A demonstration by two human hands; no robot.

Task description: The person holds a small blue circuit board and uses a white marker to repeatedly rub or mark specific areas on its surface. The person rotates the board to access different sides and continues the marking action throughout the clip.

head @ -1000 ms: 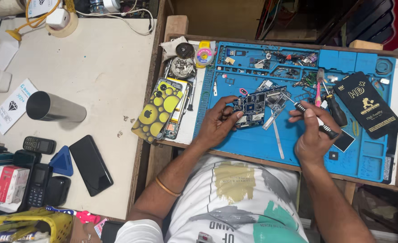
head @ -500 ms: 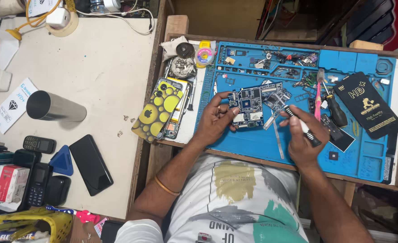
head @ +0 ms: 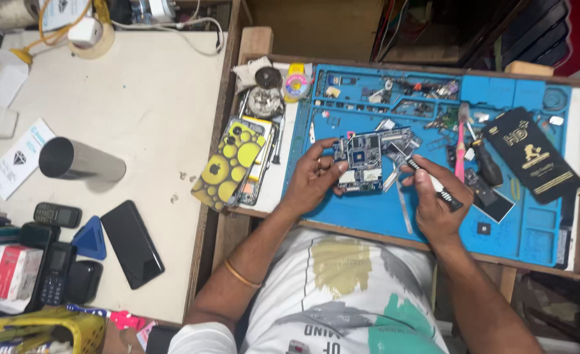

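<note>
From the head view we see the blue mat [head: 368, 216] filling a wooden tray, and near its middle lies the board [head: 367, 162], a bare blue phone circuit board. Our left hand [head: 313, 180] rests on the mat at the board's left edge, fingers curled against that edge so that the board is pinned flat and cannot slide, as we judge it; the hand is closed on the edge rather than lifting it. Our right hand [head: 434, 203] sits just right of the board, wrapped shut around a dark tool [head: 434, 183] with a pale band, its tip angled left toward the board's right side; we cannot tell whether the tip touches. The heel of this hand seems propped on the mat, likely to steady the point. Far on the mat, loose parts [head: 421, 88] lie in moulded compartments, kept apart from the work. To the right lie a pink brush [head: 461, 141] and a black box [head: 532, 164], near the right hand. Left of the mat, a yellow case [head: 231, 162] lies atop stacked phones. On the pale table farther left are a steel cup [head: 80, 159] on its side and a black phone [head: 131, 244], well apart from the work.
</note>
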